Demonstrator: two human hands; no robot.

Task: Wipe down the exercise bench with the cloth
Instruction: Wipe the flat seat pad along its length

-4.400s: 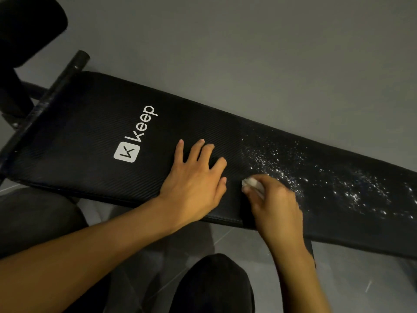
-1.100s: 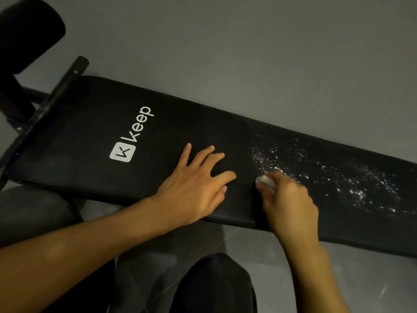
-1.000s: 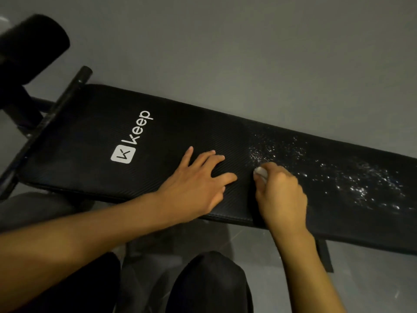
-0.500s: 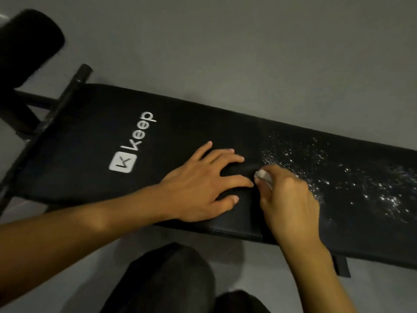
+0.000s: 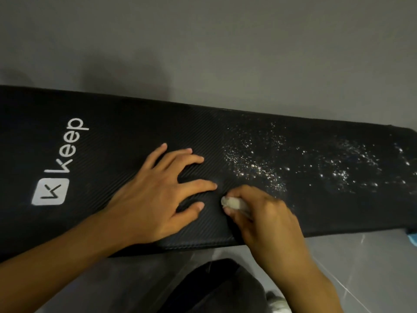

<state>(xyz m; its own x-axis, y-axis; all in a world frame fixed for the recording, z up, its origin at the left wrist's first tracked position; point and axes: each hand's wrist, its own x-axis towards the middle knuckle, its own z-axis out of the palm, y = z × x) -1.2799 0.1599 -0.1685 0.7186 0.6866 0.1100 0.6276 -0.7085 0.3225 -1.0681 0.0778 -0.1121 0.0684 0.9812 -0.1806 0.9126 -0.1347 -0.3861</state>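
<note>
The black padded exercise bench (image 5: pixel 117 136) runs across the view, with a white "Keep" logo at its left. White specks and droplets (image 5: pixel 259 159) cover its right half. My left hand (image 5: pixel 158 195) lies flat on the pad with fingers spread, just right of the logo. My right hand (image 5: pixel 264 218) grips a small wad of white cloth (image 5: pixel 232 202) and presses it on the pad near the front edge, at the left border of the speckled patch. Most of the cloth is hidden inside the fist.
A grey wall (image 5: pixel 225 53) rises directly behind the bench. Grey floor tiles (image 5: pixel 361 267) show below the front edge. My dark-clothed knee (image 5: pixel 216 288) is under the hands. A blue thing (image 5: pixel 411 239) peeks out at the right edge.
The view has shifted right, so the bench's roller and bar at the left have left the frame. My right hand with the cloth has slid toward the front edge. My left hand stays flat.
</note>
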